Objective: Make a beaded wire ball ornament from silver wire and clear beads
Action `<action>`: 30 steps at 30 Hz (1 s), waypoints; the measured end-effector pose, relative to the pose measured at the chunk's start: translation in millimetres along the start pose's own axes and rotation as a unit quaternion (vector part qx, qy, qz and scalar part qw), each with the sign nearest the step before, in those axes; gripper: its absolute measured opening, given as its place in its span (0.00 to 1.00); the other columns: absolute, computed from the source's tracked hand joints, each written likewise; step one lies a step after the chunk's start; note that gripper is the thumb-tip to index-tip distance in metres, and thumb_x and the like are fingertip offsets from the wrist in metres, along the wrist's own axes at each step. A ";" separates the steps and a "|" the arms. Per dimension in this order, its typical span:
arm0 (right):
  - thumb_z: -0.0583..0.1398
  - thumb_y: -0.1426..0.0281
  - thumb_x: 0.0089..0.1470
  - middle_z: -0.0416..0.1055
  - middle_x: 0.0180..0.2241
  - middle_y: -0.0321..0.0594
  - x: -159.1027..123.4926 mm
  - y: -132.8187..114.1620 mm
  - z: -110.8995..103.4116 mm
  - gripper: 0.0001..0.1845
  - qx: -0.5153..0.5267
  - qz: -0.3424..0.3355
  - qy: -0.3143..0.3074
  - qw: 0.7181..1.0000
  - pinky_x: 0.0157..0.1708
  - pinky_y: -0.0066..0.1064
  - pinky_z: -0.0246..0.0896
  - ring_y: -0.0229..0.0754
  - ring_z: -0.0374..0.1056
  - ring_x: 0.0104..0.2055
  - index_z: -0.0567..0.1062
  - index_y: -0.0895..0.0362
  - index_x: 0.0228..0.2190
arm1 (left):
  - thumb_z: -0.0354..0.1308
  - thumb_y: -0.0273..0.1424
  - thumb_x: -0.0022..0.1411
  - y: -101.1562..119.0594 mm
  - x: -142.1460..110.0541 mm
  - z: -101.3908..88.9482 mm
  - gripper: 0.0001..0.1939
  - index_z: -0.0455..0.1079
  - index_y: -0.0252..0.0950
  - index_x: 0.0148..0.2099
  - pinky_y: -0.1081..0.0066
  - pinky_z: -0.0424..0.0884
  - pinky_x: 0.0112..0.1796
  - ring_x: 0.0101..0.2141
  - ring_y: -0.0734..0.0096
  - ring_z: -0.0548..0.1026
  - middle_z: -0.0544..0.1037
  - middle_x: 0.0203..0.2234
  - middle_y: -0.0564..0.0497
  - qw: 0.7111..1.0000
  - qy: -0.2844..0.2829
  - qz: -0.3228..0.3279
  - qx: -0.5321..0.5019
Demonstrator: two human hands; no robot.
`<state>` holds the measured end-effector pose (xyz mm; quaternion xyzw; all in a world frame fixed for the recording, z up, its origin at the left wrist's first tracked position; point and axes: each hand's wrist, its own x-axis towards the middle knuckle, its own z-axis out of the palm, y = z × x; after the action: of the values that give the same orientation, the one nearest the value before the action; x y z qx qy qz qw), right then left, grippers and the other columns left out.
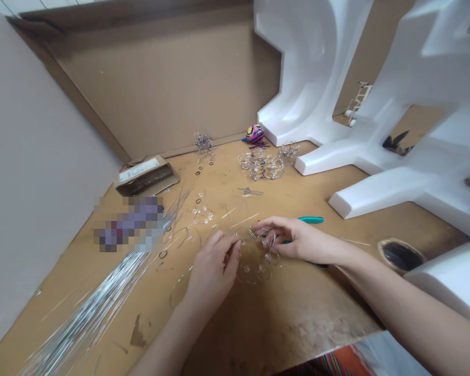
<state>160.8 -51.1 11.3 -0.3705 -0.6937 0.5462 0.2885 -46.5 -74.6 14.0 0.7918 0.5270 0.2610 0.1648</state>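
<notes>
Silvery wire loops are spreading toward me from my right hand, pinching them; my left hand, just leftward, is pressing fingertips together, its hold unclear.

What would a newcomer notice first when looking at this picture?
Probably the big white molded structure, which fills the right side with its thick legs. Next, the long bundle of thin metal wires running across the lower left of the table. In the middle, the left hand and the right hand meet at a looped wire piece.
</notes>
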 end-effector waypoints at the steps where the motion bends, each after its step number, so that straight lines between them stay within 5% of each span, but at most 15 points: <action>1: 0.55 0.80 0.44 0.68 0.37 0.40 0.4 0.5 0.2 0.24 0.000 0.002 0.006 1.000 0.36 0.29 0.62 0.34 0.64 0.33 0.65 0.59 0.46 | 0.44 0.33 0.64 -0.4 0.0 0.0 0.12 0.67 0.37 0.34 0.71 0.63 0.29 0.28 0.72 0.67 0.67 0.27 0.52 1.000 -0.001 0.002 0.001; 14: 0.52 0.83 0.41 0.67 0.28 0.34 1.4 10.3 9.3 0.21 -0.138 0.015 0.048 0.989 0.27 0.24 0.58 0.33 0.62 0.28 0.66 0.58 0.39 | 0.44 0.30 0.64 -1.9 -0.6 6.5 0.11 0.68 0.38 0.36 0.74 0.62 0.30 0.29 0.74 0.67 0.68 0.28 0.53 0.996 -0.044 0.072 -0.033; 21: 0.52 0.80 0.47 0.71 0.31 0.37 -2.3 5.5 7.4 0.24 -0.220 -0.021 0.019 0.975 0.29 0.25 0.58 0.34 0.65 0.28 0.66 0.56 0.47 | 0.45 0.31 0.63 -8.7 1.8 7.4 0.11 0.69 0.39 0.41 0.72 0.62 0.30 0.29 0.71 0.68 0.70 0.28 0.52 0.999 -0.036 0.015 0.019; 30: 0.54 0.78 0.44 0.72 0.39 0.40 -6.3 -2.7 -0.4 0.22 -0.355 -0.048 0.050 0.932 0.39 0.30 0.59 0.39 0.66 0.38 0.72 0.54 0.43 | 0.44 0.33 0.63 -18.0 6.3 2.9 0.12 0.69 0.38 0.36 0.70 0.63 0.34 0.33 0.67 0.69 0.71 0.31 0.50 0.999 -0.053 -0.006 0.010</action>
<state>164.1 -56.4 14.0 -0.4420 -0.8440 0.2303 0.1979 -56.4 -61.7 3.6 0.8033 0.5244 0.2121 0.1864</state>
